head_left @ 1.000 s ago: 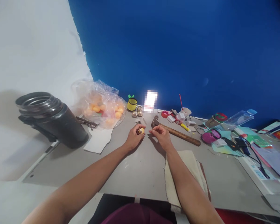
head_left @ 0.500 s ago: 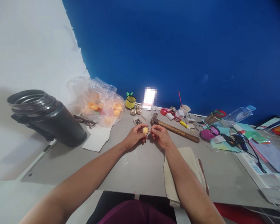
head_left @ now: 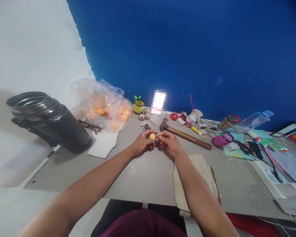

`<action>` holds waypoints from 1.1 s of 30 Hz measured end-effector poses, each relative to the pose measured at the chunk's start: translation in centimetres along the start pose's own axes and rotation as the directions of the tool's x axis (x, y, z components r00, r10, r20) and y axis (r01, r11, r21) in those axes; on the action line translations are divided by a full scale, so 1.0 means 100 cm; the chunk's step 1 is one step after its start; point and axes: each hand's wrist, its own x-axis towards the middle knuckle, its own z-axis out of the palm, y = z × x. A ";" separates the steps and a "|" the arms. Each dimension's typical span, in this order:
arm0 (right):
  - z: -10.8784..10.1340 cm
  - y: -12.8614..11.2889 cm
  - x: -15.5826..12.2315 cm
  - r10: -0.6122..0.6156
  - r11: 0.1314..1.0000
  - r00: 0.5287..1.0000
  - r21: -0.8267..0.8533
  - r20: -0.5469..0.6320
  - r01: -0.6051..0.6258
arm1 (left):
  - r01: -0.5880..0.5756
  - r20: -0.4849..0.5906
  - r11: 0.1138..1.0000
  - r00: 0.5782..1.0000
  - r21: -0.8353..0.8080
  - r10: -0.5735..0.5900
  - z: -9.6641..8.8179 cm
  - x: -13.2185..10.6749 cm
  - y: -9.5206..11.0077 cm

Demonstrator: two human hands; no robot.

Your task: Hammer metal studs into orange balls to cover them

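My left hand (head_left: pixel 142 144) is closed round a small orange ball (head_left: pixel 152 136), holding it between thumb and fingers over the middle of the table. Dark spots or small pieces show on the ball's right side. At that side my right hand (head_left: pixel 169 143) pinches its thumb and fingers together, its tips touching or very close to the ball; whatever is in the pinch is too small to make out. Just beyond my left hand lies a little heap or packet of shiny dark bits (head_left: pixel 146 127). Several shiny patterned balls (head_left: pixel 144 115) sit behind that.
A hammer (head_left: pixel 187 135) lies right of my hands, near a folded cream cloth (head_left: pixel 194 168) under my right forearm. Left stand a large dark flask (head_left: pixel 56 125) and a clear bag of orange balls (head_left: pixel 106 110). A yellow mesh cup (head_left: pixel 138 107) stands by the blue wall. Clutter fills the right.
My right fingertips have come in closer against the ball. The ball has turned in my left hand, so dark spots now show on its right side.
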 end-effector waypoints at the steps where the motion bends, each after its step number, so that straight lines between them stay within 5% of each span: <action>1: 0.000 0.000 0.000 0.001 1.000 1.000 0.000 0.000 -0.001 | 0.001 -0.003 1.000 1.000 0.007 -0.001 0.000 0.000 0.000; 33: -0.004 -0.003 0.003 -0.011 1.000 1.000 0.026 -0.021 0.012 | -0.094 -0.104 0.988 0.989 0.122 0.107 0.010 -0.002 -0.002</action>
